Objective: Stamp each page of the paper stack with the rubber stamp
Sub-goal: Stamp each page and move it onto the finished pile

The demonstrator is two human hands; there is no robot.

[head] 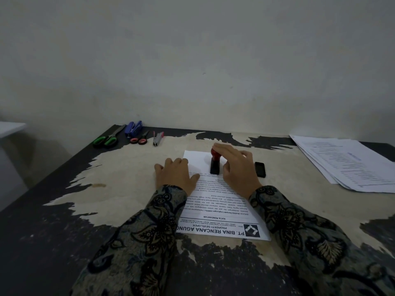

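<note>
A printed page [222, 210] lies on the table in front of me, its letterhead toward me. The rubber stamp [215, 165], with a black base and a red knob, stands upright on the far blank part of this page. My right hand [237, 167] covers the knob from the right, fingers lying over its top and thumb at the side. My left hand [176, 175] rests flat on the page's left edge, fingers spread. A stack of printed pages [346, 163] sits fanned at the far right.
A small black ink pad case [260, 169] lies just right of the page. Along the far left edge of the worn table [119, 189] are green-handled scissors [106, 139], a blue stapler [133, 128], red-handled scissors [140, 139] and a staple remover [157, 138]. A wall stands behind.
</note>
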